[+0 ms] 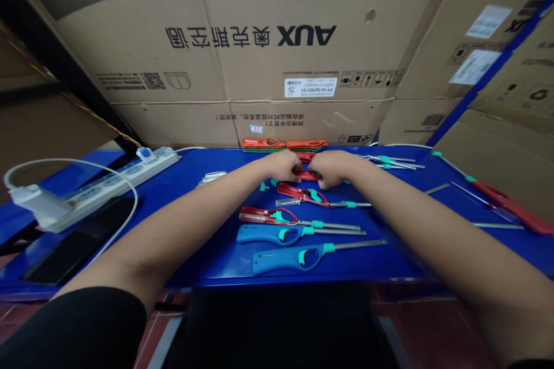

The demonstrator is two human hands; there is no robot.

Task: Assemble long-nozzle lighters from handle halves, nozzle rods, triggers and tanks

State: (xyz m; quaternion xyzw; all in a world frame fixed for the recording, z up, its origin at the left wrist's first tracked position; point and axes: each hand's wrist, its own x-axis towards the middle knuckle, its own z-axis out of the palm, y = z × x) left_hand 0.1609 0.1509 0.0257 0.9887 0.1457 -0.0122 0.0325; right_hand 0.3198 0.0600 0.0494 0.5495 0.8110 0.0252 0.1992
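Grip of both hands is pressed together on a red lighter handle (307, 175). The left hand (283, 165) and right hand (333, 167) curl down over it from either side, nearly meeting and hiding most of it, near the far middle of the blue surface (208, 268).

Just below them lies an open red lighter shell (298, 192) holding teal parts, with its metal barrel running right. Below that is a second open red shell (266, 215), then two blue lighters (268, 234) (285, 259) side by side, all with barrels pointing right.

Beyond the hands, stacked red and green shells (264, 145) sit against a cardboard carton (251, 52) printed AUX. To the right lie loose metal barrels with teal collars (389, 161), and further out a long red lighter (508, 206) rests near the edge.

To the left are small silver parts (210, 179), then a white power strip (108, 184) beside a flat black slab (78, 239).
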